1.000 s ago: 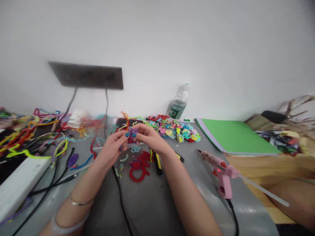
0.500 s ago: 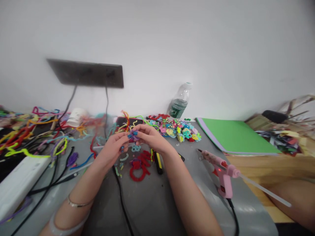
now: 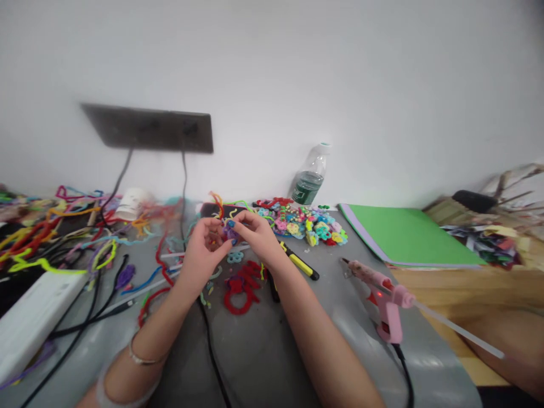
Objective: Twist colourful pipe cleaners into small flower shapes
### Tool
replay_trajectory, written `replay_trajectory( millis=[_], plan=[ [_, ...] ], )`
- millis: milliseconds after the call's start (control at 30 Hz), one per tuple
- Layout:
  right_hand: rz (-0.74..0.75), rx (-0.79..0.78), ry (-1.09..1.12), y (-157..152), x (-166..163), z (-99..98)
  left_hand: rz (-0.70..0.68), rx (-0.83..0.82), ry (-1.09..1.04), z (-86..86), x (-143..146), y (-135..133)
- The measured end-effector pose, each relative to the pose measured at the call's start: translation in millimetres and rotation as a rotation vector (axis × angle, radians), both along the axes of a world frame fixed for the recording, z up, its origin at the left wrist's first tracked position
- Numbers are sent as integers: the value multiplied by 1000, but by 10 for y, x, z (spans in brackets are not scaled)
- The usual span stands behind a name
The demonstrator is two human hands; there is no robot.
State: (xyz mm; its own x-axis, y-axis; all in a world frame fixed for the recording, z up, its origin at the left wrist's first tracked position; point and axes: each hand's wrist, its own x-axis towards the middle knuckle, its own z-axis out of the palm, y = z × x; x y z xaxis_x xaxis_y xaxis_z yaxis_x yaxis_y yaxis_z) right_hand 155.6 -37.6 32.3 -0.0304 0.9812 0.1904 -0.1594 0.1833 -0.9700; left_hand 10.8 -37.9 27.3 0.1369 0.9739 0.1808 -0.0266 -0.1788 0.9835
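Observation:
Between my fingertips sits a small purple pipe-cleaner piece (image 3: 230, 232), partly covered by the fingers. My left hand (image 3: 204, 245) is closed on its left side, with thumb and fingers pinching. From the right, my right hand (image 3: 254, 233) pinches the same piece between thumb and forefinger. Just below lie a light-blue pipe-cleaner flower (image 3: 235, 257) and a red pipe-cleaner shape (image 3: 238, 300) with a loop and zigzag. A yellow-and-black utility knife (image 3: 301, 263) rests beside my right wrist.
A pink glue gun (image 3: 389, 309) with its red light on stands at right. Behind are a pile of colourful flowers (image 3: 317, 226) and a water bottle (image 3: 310, 181). Green sheets (image 3: 408, 235) lie at right. Pipe cleaners, cables and a white box (image 3: 38, 317) crowd the left. Another person's arm (image 3: 505, 345) shows at right.
My left hand has turned and its fingers have shifted around the purple piece. Both forearms have moved slightly right, showing more of the yellow knife. The purple piece stays between my hands.

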Motion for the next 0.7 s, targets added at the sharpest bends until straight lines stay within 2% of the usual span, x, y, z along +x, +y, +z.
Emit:
replay_trajectory(
  millis=[233, 467, 700],
  plan=[
    [-24, -100, 85, 30, -13, -51, 28, 188, 128, -41, -41, -14],
    [-31, -82, 82, 23, 7, -22, 54, 426, 383, -19, -124, 13],
    [6, -64, 64, -1, 24, 30, 85, 517, 517, -6, -157, 1]
  ],
)
